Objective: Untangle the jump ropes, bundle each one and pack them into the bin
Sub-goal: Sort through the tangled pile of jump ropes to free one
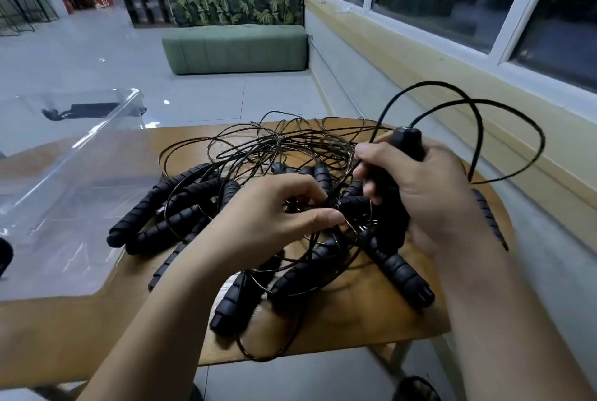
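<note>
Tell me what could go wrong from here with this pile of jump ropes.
1. The right hand grips the raised handle, whose cord loops back into the tangle. Pulling hard would likely tighten knots.
2. The left hand pinches strands in the tangle, so lifting could drag other handles along.
3. The edge handle lies at the right rim of the table and may slide off.
</note>
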Demonstrator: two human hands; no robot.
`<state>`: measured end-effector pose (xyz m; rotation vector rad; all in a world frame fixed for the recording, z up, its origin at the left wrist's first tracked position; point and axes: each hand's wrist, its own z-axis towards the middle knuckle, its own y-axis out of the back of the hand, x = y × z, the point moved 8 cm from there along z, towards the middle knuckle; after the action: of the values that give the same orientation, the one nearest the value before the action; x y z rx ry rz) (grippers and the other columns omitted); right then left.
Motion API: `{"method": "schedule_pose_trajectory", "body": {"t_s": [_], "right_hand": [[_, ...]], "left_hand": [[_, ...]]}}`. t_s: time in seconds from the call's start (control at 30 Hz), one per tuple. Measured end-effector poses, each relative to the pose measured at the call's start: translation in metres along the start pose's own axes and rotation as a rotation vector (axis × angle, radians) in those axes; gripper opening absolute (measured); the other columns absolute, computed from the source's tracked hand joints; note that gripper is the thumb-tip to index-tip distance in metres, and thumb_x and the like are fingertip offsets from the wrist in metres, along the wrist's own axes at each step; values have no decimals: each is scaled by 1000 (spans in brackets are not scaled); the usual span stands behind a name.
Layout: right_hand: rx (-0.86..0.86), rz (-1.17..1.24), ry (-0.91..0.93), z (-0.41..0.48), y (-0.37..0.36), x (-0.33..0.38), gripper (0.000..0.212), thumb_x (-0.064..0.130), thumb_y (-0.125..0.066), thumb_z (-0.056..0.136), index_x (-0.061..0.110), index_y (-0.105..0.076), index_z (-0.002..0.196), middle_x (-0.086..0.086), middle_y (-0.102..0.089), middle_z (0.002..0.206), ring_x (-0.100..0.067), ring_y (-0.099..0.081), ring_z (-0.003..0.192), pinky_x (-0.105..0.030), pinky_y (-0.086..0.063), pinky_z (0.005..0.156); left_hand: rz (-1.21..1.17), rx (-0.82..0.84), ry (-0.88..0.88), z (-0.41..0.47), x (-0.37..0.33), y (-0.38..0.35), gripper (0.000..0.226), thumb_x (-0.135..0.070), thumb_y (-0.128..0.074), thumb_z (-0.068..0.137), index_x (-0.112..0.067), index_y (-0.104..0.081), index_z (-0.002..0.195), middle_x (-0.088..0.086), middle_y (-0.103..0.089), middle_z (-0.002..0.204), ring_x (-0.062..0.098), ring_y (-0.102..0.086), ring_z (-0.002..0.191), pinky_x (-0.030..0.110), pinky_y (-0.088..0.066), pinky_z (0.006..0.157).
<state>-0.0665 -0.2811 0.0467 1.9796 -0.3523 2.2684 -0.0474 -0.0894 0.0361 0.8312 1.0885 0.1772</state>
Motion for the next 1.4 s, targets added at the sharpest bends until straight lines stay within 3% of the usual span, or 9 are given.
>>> {"method": "schedule_pose_trajectory", "body": {"t_s": [0.13,0.27,0.4,0.53,0.67,0.8,1.0,1.13,1.4], "right_hand": [[-77,99,34,-3,1,6,11,14,-76,96,7,-71,89,-11,-73,75,-18,-62,57,-26,-47,52],[-101,171,62,-4,1,13,18,11,-74,98,13,-70,80,-11,-73,74,-19,-61,57,-26,-46,53],[-123,194,76,-4,2,12,14,11,-73,98,11,-70,84,-12,-74,75,-20,-62,57,-27,-45,54],[-125,148,119,-4,3,13,15,13,-74,98,12,-74,84,-13,-74,77,-23,-63,61,-30,-46,56],[-75,62,148,-5,-1,15,16,18,-78,97,20,-76,81,-12,-73,80,-25,-66,70,-36,-48,62],[17,-3,122,-4,-12,21,9,15,-79,95,15,-72,89,-12,-70,79,-28,-67,71,-36,-49,58],[227,70,-205,-5,-36,17,9,9,-71,95,6,-64,91,-10,-59,69,-21,-60,62,-27,-51,51],[177,185,-260,-5,-50,13,18,9,-72,95,7,-63,79,-10,-60,69,-20,-61,57,-26,-57,54],[43,501,-305,13,-67,-5,17,15,-78,94,7,-69,106,-9,-70,85,-19,-68,68,-32,-63,64]], "left_hand": [[117,-60,4,-2,-1,10,32,-50,-87,80,-41,-74,108,-24,-73,102,-6,-67,95,21,-49,78],[178,-194,-67,-4,-13,20,57,-43,-93,72,-46,-61,119,-25,-52,127,4,-54,124,33,-46,102],[202,-194,-42,-7,-13,25,73,-32,-92,69,-48,-45,122,-18,-41,126,0,-47,121,24,-46,98],[267,-132,-59,-10,-10,25,53,-28,-87,76,-46,-61,118,-24,-42,124,-2,-48,120,13,-41,93],[127,-94,-85,-8,-10,28,28,-66,-70,87,-44,-80,100,-25,-57,123,2,-52,128,30,-44,105],[14,-197,-146,-3,-14,22,15,-41,-69,101,-34,-80,108,-20,-70,115,8,-64,118,40,-52,100],[-104,-241,-161,-4,-20,8,13,-15,-78,91,-26,-74,96,-15,-72,83,3,-68,81,19,-49,74],[-195,-225,-104,-1,-13,2,22,-8,-80,84,-22,-64,91,-5,-69,77,7,-63,68,23,-49,65],[-142,-147,-80,1,-2,5,12,-15,-68,81,-23,-63,88,-4,-68,80,16,-64,77,42,-54,75]]}}
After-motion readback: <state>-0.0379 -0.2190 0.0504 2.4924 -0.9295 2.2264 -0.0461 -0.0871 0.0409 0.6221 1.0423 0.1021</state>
